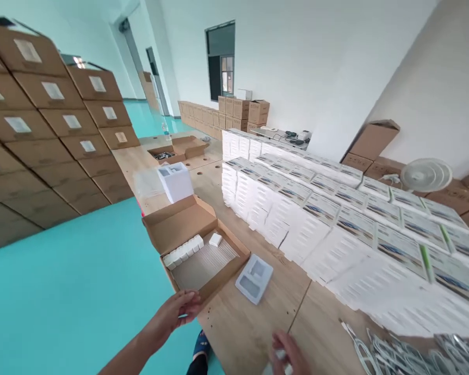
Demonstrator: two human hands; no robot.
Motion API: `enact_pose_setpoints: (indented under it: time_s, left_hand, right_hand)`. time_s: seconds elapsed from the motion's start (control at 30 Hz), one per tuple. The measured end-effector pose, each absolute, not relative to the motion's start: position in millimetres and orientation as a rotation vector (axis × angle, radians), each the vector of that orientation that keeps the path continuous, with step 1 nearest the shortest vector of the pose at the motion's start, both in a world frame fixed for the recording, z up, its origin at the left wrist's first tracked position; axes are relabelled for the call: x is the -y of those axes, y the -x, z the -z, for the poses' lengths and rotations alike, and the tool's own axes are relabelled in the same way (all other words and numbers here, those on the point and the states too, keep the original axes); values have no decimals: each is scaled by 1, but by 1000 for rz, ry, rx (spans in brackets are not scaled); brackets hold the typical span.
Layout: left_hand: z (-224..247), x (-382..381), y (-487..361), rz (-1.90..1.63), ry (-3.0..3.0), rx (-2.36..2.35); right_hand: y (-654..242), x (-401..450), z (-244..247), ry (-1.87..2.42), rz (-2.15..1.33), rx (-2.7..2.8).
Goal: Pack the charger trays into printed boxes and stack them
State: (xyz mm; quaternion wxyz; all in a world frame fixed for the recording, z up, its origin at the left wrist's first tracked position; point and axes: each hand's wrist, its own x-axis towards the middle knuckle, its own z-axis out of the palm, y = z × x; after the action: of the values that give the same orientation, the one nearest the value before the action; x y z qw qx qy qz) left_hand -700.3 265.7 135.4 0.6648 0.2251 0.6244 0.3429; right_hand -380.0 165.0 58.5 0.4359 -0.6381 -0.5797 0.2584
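Note:
My left hand (183, 307) hangs by the near edge of an open cardboard box (226, 284), its fingers loosely bent and apart from the thumb, with nothing seen in them. Inside the box, a row of small white blocks (183, 252) lies along the far left side, and one loose white block (215, 239) rests on the translucent lining. At the bottom edge, my right hand (291, 354) curls around a small white object (281, 355), partly hidden and blurred. A translucent plastic tray (255, 278) with moulded hollows lies between the box and my right hand.
Stacked white printed boxes (273, 208) line the table's right side. Bundled grey cables (406, 357) lie at the lower right. Beyond the box stand a pile of trays (176, 182) and another open carton (195, 148). Tall carton stacks (54, 120) fill the left.

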Motion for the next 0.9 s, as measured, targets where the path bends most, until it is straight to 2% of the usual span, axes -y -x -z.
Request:
enact_pose_setpoints:
  time_s: [0.1,0.2,0.4,0.63,0.9]
  left_hand:
    - [-137,-279,745,-838,-469,-1405]
    - [-140,-285,783,-860,-448,-1430]
    - [-125,-287,817,-791,-502,-1546]
    - [-98,-311,813,-828,-512,-1634]
    - [-64,-341,823,-805,-578,-1726]
  right_hand:
    - [447,-253,-87,1499,-839,1625]
    - [504,-340,-102,1647,-948,1783]
    - [570,-456,-76,1896,-854,1905]
    - [585,-468,-44,1993,-689,2017]
    - [590,-462,-46,1829,-646,2014]
